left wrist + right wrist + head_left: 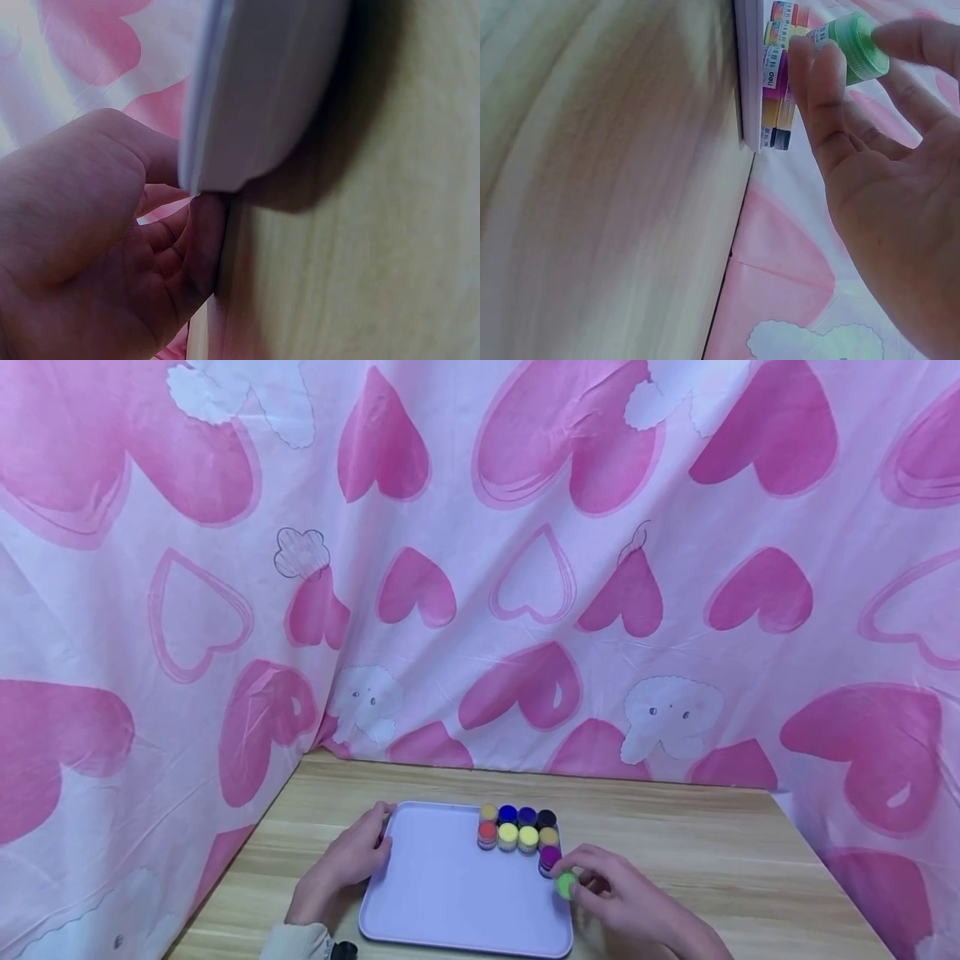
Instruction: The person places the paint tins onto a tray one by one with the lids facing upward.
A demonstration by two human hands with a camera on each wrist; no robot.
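My right hand point(611, 889) pinches a small jar of green paint point(566, 885) between thumb and fingers, over the tray's right edge. In the right wrist view the green jar point(853, 46) is held tilted, its labelled side showing. Just behind it stands a magenta jar point(550, 857) on the lilac tray point(457, 893). My left hand point(352, 852) grips the tray's left rim. In the left wrist view the thumb lies at the rim of the tray point(262, 82), with curled fingers beside and under it.
Several paint jars fill the tray's back right corner in two rows, among them a red jar point(487, 833), yellow jars point(507, 835), a blue jar point(507, 813) and a black jar point(547, 818). The wooden table point(690, 835) meets a heart-patterned curtain point(517, 593) behind and at both sides.
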